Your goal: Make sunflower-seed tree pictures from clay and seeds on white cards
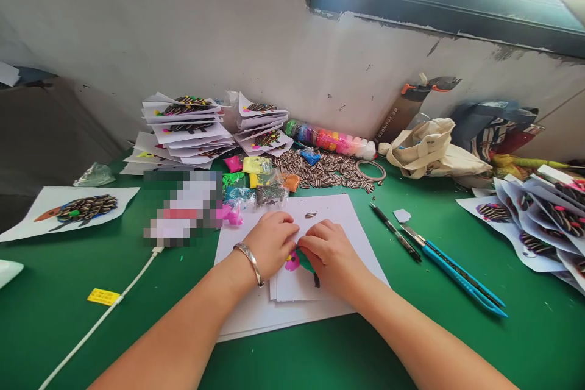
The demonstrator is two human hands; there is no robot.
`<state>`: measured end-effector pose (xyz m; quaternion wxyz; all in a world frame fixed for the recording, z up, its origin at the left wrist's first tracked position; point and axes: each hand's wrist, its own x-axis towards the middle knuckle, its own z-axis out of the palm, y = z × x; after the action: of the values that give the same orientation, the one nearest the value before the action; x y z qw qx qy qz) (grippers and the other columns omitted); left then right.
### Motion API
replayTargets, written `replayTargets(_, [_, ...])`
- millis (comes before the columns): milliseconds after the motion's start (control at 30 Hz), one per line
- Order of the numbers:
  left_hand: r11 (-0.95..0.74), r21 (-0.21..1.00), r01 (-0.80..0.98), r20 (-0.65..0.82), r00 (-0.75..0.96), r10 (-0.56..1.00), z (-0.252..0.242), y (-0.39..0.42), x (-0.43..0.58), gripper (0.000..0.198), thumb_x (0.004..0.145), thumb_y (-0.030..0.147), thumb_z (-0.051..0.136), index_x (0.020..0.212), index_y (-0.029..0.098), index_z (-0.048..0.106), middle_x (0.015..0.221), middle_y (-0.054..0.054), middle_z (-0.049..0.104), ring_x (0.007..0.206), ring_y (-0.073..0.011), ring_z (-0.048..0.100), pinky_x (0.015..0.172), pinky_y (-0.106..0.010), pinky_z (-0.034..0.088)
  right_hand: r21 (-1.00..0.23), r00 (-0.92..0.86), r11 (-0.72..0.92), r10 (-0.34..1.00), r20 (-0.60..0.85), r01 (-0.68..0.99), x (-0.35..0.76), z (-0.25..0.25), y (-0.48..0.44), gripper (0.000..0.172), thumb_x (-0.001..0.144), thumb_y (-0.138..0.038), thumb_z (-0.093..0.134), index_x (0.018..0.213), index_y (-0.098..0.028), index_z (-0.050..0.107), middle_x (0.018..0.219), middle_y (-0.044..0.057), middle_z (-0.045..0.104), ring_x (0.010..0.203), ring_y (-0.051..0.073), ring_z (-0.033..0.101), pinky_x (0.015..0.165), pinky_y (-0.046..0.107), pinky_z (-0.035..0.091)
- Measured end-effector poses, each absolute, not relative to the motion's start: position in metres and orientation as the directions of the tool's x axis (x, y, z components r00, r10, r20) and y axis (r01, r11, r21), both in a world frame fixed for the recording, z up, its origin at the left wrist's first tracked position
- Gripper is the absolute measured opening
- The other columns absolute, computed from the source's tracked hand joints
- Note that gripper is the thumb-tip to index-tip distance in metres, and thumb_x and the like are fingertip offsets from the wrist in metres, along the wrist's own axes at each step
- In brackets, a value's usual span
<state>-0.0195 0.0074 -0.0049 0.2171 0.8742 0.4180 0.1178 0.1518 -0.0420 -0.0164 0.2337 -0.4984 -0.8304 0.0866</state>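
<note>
My left hand (270, 242), with a silver bangle on the wrist, and my right hand (329, 253) rest close together on a white paper sheet (347, 219). Both have their fingers curled and pressed down on a small clay figure (297, 262) of pink and green stuck to the paper. Most of that figure is hidden under the hands. One loose sunflower seed (311, 215) lies on the paper just beyond my fingers. A heap of sunflower seeds (326, 170) lies farther back.
Small bags of coloured clay (256, 180) and a row of clay sticks (329, 139) sit behind the paper. Stacks of finished seed pictures (187, 128) stand at the back left, more at the right (539, 219). A blue craft knife (457, 268), black pen (395, 233) and white cable (114, 304) lie on the green table (91, 256).
</note>
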Motion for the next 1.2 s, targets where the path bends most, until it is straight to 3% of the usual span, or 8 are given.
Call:
replayTargets(467, [-0.554, 0.497, 0.668, 0.004, 0.637, 0.771, 0.001, 0.008, -0.021, 0.021, 0.080, 0.015, 0.058, 0.097, 0.019, 0.069, 0.111, -0.009, 0.060, 0.105, -0.0245, 0.054, 0.097, -0.040, 0.042, -0.411, -0.391, 0.504, 0.859, 0.331, 0.759, 0.152, -0.021, -0.042, 0.024, 0.089, -0.011, 0.050, 0.077, -0.020, 0.068, 0.077, 0.004, 0.062, 0.079, 0.017, 0.048, 0.072, 0.031, 0.035])
replayTargets(700, [-0.546, 0.515, 0.660, 0.002, 0.637, 0.771, 0.002, 0.008, -0.022, 0.021, 0.081, 0.019, 0.059, 0.100, 0.020, 0.069, 0.113, -0.009, 0.060, 0.107, -0.0251, 0.053, 0.098, -0.041, 0.040, -0.430, -0.341, 0.488, 0.862, 0.375, 0.760, 0.161, -0.017, -0.043, 0.015, 0.087, -0.015, 0.056, 0.094, -0.022, 0.068, 0.086, 0.005, 0.067, 0.084, 0.019, 0.051, 0.077, 0.035, 0.037])
replayTargets(1200, [-0.548, 0.525, 0.651, 0.017, 0.636, 0.772, 0.000, 0.010, -0.023, 0.019, 0.082, 0.021, 0.059, 0.099, 0.020, 0.069, 0.112, -0.008, 0.061, 0.106, -0.0254, 0.053, 0.096, -0.041, 0.042, -0.413, -0.336, 0.459, 0.879, 0.338, 0.786, 0.166, -0.010, -0.046, 0.018, 0.086, -0.013, 0.055, 0.082, -0.023, 0.069, 0.077, 0.004, 0.065, 0.081, 0.019, 0.049, 0.075, 0.034, 0.038])
